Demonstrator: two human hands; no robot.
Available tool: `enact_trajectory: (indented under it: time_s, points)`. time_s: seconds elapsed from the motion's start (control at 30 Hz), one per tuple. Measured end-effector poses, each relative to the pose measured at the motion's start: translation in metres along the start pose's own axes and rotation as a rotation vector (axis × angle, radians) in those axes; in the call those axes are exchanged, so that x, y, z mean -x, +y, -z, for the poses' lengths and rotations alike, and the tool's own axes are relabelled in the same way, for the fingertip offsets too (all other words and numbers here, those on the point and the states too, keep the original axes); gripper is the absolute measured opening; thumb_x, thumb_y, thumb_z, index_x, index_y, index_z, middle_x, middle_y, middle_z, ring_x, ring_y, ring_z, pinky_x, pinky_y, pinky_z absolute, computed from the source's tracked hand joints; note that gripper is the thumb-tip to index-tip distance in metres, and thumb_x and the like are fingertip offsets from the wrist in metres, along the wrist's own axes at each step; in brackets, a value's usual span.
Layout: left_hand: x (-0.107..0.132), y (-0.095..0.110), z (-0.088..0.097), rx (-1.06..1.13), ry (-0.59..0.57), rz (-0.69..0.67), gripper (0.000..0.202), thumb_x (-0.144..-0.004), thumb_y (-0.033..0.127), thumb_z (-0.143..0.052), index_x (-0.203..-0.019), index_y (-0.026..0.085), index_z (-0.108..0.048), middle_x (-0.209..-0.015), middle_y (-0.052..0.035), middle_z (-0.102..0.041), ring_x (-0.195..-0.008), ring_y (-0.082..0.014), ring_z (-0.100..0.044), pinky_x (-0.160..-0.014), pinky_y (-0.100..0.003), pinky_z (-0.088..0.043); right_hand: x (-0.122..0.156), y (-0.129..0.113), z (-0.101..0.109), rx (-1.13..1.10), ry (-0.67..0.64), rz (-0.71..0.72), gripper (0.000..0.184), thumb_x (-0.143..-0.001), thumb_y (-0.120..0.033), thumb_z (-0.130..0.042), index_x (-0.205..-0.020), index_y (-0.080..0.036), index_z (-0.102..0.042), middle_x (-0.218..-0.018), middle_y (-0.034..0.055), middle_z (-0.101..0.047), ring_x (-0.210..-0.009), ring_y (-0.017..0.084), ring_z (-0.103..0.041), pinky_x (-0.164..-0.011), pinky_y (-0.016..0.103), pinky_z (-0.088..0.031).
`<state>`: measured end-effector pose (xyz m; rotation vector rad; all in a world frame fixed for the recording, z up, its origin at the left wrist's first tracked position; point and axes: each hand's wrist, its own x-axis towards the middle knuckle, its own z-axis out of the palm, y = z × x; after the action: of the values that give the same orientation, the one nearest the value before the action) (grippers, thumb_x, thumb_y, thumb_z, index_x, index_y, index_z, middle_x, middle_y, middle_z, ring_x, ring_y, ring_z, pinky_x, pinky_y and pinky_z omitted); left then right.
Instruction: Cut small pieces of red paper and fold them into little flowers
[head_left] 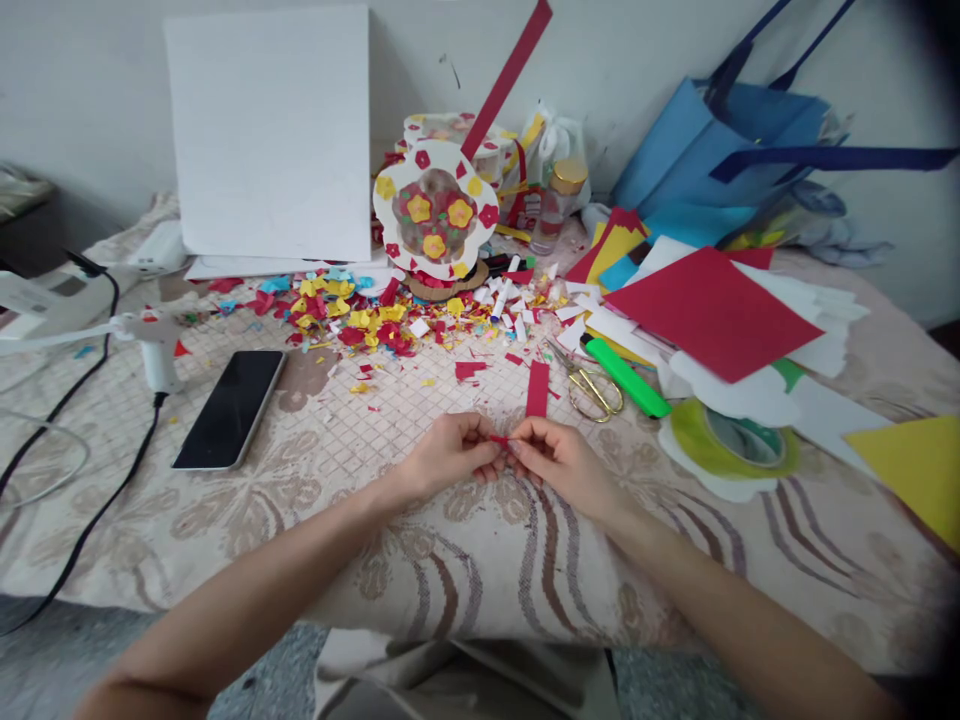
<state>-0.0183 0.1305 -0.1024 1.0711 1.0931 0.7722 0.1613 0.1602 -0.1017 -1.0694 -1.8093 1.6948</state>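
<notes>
Between my two hands, over the front part of the table, is a small red paper piece point(500, 439). My left hand point(459, 450) pinches one end of it, and my right hand point(551, 452) pinches the other with its fingertips. Fingers cover most of the piece, so its exact shape is hidden. Just beyond my right hand lies a red paper strip point(537, 389) on the tablecloth. Gold-handled scissors point(592, 390) rest to the right of that strip, beside a green utility knife point(626, 378).
Paper scraps point(360, 315) spread across the middle. A flower-decorated paper piece point(436, 210) stands behind them, near a white board point(274, 135). At left are a phone point(231, 410) and a corded glue gun point(154, 350). Tape point(731, 440), red paper point(712, 310) and a blue bag point(720, 140) occupy the right.
</notes>
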Motion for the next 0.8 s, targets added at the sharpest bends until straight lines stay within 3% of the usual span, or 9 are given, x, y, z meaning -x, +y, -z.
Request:
enact_trajectory:
  time_s: [0.17, 0.3, 0.47, 0.63, 0.8]
  points:
    - [0.002, -0.001, -0.001, -0.017, -0.031, -0.028, 0.032, -0.082, 0.044, -0.054, -0.072, 0.014, -0.053, -0.062, -0.0009, -0.061, -0.050, -0.0080, -0.056, -0.049, -0.021, -0.045, 0.003, -0.001, -0.006, 0.043, 0.005, -0.002, 0.014, -0.087, -0.026, -0.049, -0.074, -0.019, -0.049, -0.062, -0.0037, -0.050, -0.054, 0.010, -0.049, -0.049, 0.022, -0.038]
    - [0.001, -0.003, -0.004, -0.013, 0.001, -0.057, 0.034, -0.081, 0.046, -0.055, -0.071, 0.014, -0.052, -0.060, 0.0008, -0.059, -0.049, -0.0062, -0.052, -0.049, -0.019, -0.043, 0.003, 0.000, -0.008, 0.012, -0.005, -0.008, 0.017, -0.087, -0.026, -0.048, -0.071, -0.020, -0.045, -0.058, -0.0056, -0.045, -0.049, 0.008, -0.043, -0.045, 0.020, -0.034]
    - [-0.001, -0.001, -0.002, 0.115, -0.023, 0.011, 0.035, -0.074, 0.046, -0.064, -0.075, 0.013, -0.055, -0.066, -0.0010, -0.063, -0.054, -0.0081, -0.057, -0.055, -0.021, -0.046, 0.002, 0.003, -0.006, 0.021, 0.051, 0.032, 0.017, -0.089, -0.030, -0.047, -0.075, -0.020, -0.046, -0.063, -0.0039, -0.049, -0.050, 0.009, -0.044, -0.045, 0.021, -0.035]
    - [0.001, 0.005, 0.002, 0.268, -0.026, 0.119, 0.028, -0.072, 0.037, -0.069, -0.074, 0.011, -0.057, -0.066, -0.0009, -0.063, -0.053, -0.0060, -0.056, -0.054, -0.019, -0.045, 0.004, -0.004, -0.002, 0.120, 0.051, 0.246, 0.012, -0.090, -0.028, -0.048, -0.101, -0.023, -0.048, -0.087, 0.0026, -0.058, -0.073, 0.014, -0.058, -0.065, 0.028, -0.047]
    - [0.004, 0.006, 0.002, 0.342, -0.083, 0.223, 0.027, -0.070, 0.034, -0.072, -0.074, 0.010, -0.059, -0.065, -0.0013, -0.063, -0.051, -0.0052, -0.056, -0.049, -0.016, -0.042, 0.001, -0.006, 0.003, 0.308, 0.044, 0.462, 0.008, -0.090, -0.021, -0.048, -0.084, -0.023, -0.054, -0.086, 0.0037, -0.057, -0.084, 0.018, -0.056, -0.077, 0.033, -0.044]
